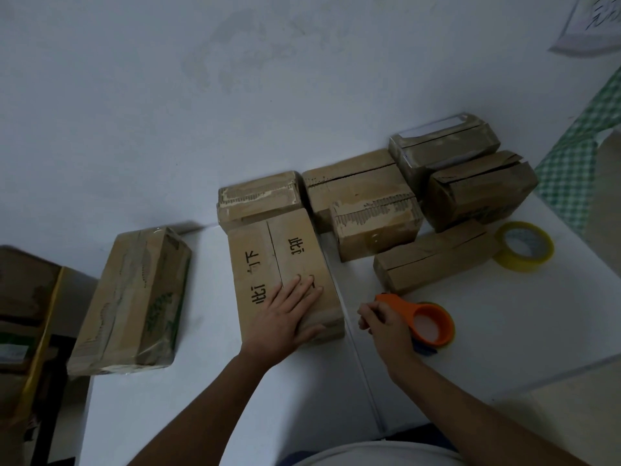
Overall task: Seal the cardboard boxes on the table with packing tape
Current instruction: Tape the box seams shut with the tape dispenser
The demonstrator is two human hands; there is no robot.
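Cardboard box [285,280] w/ black lettering lies mid-table, left hand [285,317] spread flat on it, prob. pinning flaps for taping. Right hand [383,322] is closed round the orange tape dispenser [425,322] just beside the box; spare tape roll [524,245] sits far right.

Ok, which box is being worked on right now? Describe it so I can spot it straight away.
On the white table, look at the middle of the front row, right of the plastic-wrapped box. The box being worked on lies under the flat left hand, while the right hand grips the orange tape dispenser beside it. It alone has large black characters printed across its top.
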